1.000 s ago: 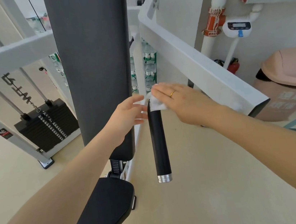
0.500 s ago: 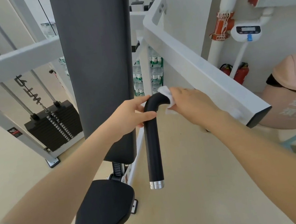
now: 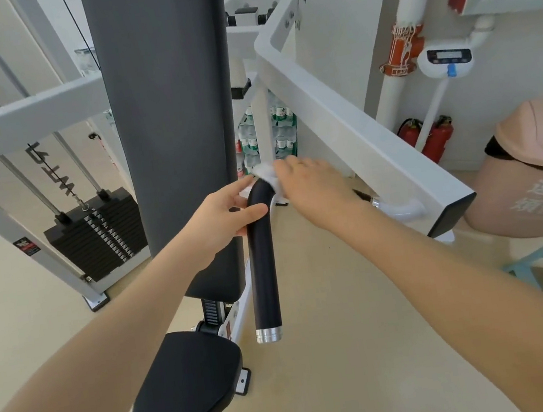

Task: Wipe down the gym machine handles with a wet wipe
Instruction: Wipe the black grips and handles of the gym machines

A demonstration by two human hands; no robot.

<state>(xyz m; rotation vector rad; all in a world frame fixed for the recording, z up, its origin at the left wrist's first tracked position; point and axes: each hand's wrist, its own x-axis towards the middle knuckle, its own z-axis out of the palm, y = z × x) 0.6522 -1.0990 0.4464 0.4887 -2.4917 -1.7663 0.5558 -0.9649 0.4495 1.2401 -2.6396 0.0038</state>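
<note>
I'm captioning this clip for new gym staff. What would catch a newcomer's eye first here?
Two bare arms meet at centre on a black handle that hangs down beside the tall dark back pad. The left hand holds its upper bend while the right hand presses a white wet wipe onto the top. At right, a pink bin.

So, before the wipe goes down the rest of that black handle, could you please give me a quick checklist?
1. Wipe on the handle, at its top bend: ok.
2. Right hand on the wipe: ok.
3. Left hand steadying the handle just below the bend: ok.
4. Straight part down to the silver end cap unobstructed: ok.
5. Wipe still wet: cannot tell.
</note>
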